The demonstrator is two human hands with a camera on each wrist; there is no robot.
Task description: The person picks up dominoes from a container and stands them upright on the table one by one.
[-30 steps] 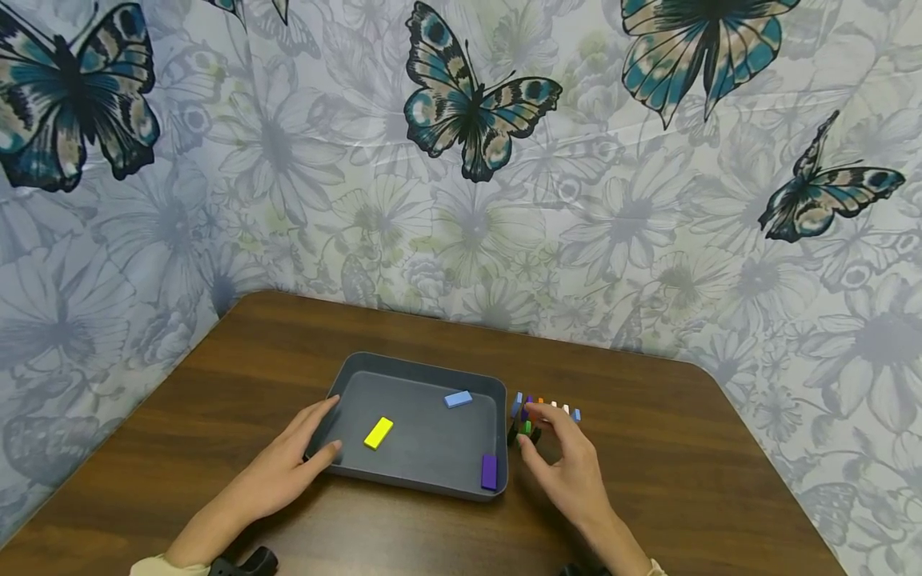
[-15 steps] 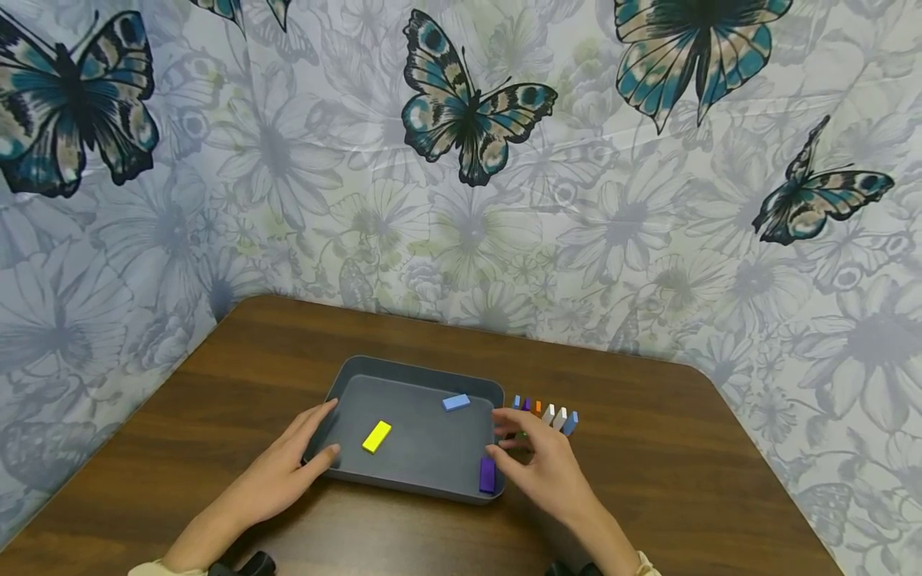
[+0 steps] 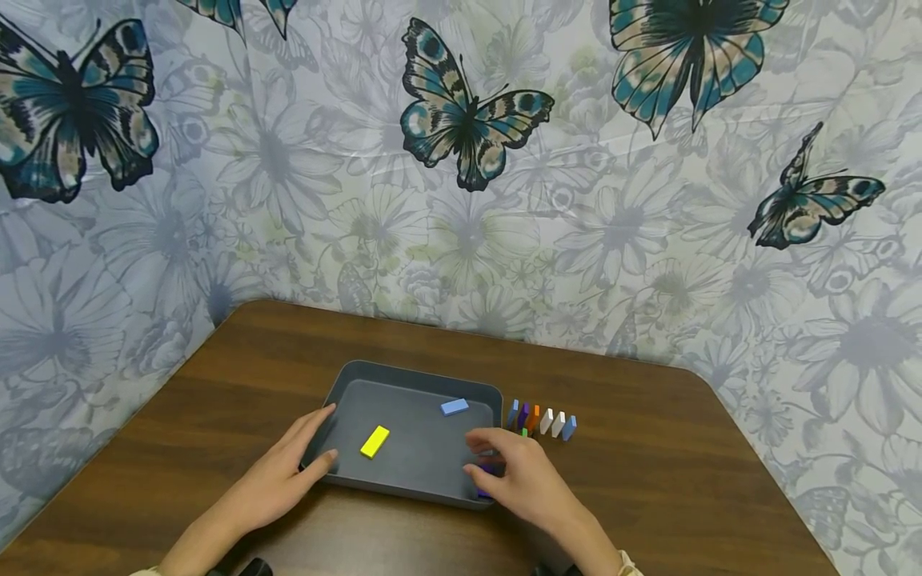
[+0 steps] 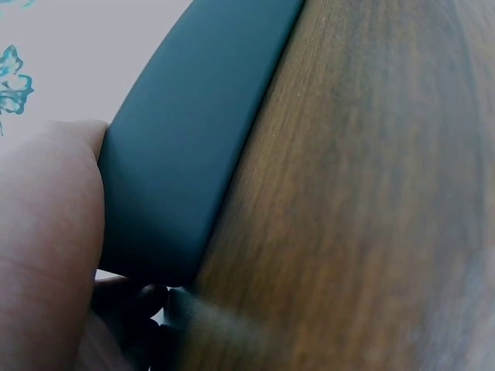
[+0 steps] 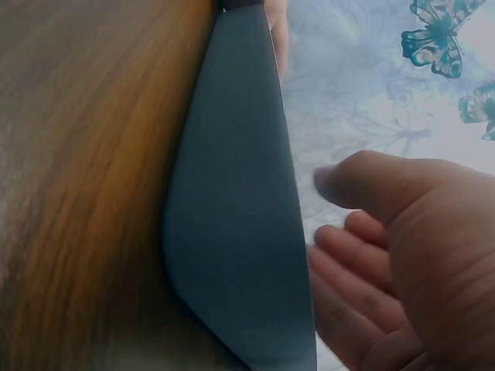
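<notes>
A shallow grey tray (image 3: 403, 488) lies on the table. My left hand (image 3: 274, 472) holds its left end, with thumb and index finger over the rim; in the left wrist view, darkened fingers (image 4: 128, 313) show past the tray's corner. Above the tray's right end is my right hand (image 3: 522, 476), thumb and fingers parted with nothing between them. Partly covered by that hand, a purple block (image 3: 484, 490) lies in the tray's near right corner. A yellow block (image 3: 374, 442) lies left of the tray's middle, a light blue block (image 3: 454, 407) toward the back right.
Just right of the tray, several thin domino-like blocks stand on end in a row, among them an orange block (image 3: 533, 418) and a white block (image 3: 558, 424). A green block (image 3: 524, 433) shows in front. Patterned butterfly cloth (image 3: 468, 240) hangs behind the wooden table (image 3: 648, 464).
My right hand has moved left from the standing blocks to over the tray's right end, uncovering the row and partly covering the purple block. My left hand stays at the tray.
</notes>
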